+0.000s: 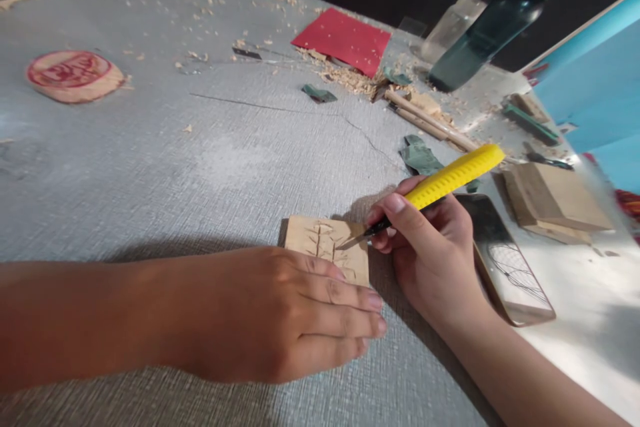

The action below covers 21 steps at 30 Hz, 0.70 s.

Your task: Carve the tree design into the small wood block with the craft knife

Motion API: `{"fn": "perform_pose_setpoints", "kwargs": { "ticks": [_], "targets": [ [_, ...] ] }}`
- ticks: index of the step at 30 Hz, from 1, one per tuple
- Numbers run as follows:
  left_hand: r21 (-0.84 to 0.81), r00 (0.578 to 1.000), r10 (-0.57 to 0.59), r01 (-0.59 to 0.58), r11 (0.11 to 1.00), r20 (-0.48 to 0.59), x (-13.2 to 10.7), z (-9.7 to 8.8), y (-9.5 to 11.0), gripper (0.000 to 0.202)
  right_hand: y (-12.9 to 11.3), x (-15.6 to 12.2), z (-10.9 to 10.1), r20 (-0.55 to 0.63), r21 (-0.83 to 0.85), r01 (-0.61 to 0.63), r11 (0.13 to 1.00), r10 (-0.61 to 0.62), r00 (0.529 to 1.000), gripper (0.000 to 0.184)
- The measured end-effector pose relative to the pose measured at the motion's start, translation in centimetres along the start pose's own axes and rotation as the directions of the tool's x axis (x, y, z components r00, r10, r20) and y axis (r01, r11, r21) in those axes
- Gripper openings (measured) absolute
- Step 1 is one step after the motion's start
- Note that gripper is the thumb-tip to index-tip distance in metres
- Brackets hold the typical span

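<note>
On the grey worktop, just beyond the person's left hand and partly covered by it, a small wooden block is laid flat, its face marked with incised lines. The block is steadied under the left fingers, which are stretched out side by side across its near part and past its right edge; the thumb is hidden, so whether the block is also pinched cannot be told. A yellow utility knife is grasped in the right hand like a pen, its handle clasped between thumb and fingers. The blade is slanted down to the incised lines, though whether the wood is being cut at this instant cannot be told.

For clean work, the blade is best kept short and drawn in light, repeated strokes rather than forced. The left index finger lies very near the tip, and a slip would probably be met by it; the fingers would be better placed behind the cutting line. Rotation of the block is advised whenever a stroke would be aimed at them. By the right hand, a smartphone should be kept clear of the elbow's swing.
</note>
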<state>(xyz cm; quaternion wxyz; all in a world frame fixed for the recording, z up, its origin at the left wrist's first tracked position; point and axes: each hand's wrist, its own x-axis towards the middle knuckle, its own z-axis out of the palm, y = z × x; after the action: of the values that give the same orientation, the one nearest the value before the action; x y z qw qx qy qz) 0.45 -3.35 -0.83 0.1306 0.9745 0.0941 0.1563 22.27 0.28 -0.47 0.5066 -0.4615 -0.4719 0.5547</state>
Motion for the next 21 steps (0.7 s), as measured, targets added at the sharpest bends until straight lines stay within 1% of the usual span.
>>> {"fn": "perform_pose_setpoints", "kwargs": {
  "ticks": [3,5,9,10,15,18,21],
  "targets": [
    [-0.001,1.000,0.006,-0.006,1.000,-0.002,0.05,-0.02,-0.05,0.039,0.00,-0.05,0.11,-0.072,0.026,0.027,0.999,-0.025,0.997,0.021],
    [0.008,1.000,0.010,-0.010,1.000,-0.005,0.09,-0.08,-0.11,0.038,0.01,-0.01,0.15,-0.089,0.037,0.027,0.999,-0.024,0.996,0.022],
    [0.031,1.000,0.018,-0.018,0.999,-0.001,0.05,-0.15,-0.15,0.038,0.05,0.01,0.07,0.000,0.005,-0.005,1.000,0.005,1.000,0.024],
    [0.037,1.000,0.022,-0.022,0.999,0.006,0.02,-0.14,-0.13,0.038,0.07,-0.01,0.05,0.005,0.002,-0.002,1.000,0.002,1.000,0.024],
    [0.069,0.998,0.053,-0.055,0.996,0.024,-0.14,-0.09,-0.11,0.039,0.06,-0.10,0.20,-0.071,0.028,0.029,0.999,-0.027,0.997,0.022],
    [0.102,0.998,0.062,-0.065,0.993,0.033,-0.17,-0.20,-0.32,0.039,-0.07,0.07,0.28,-0.075,0.066,0.002,0.998,0.003,0.997,0.021],
    [0.119,0.995,0.086,-0.090,0.989,0.041,-0.23,-0.43,-0.60,0.040,-0.39,0.46,0.16,-0.145,0.170,-0.022,0.985,0.047,0.988,0.020]
  ]
}}
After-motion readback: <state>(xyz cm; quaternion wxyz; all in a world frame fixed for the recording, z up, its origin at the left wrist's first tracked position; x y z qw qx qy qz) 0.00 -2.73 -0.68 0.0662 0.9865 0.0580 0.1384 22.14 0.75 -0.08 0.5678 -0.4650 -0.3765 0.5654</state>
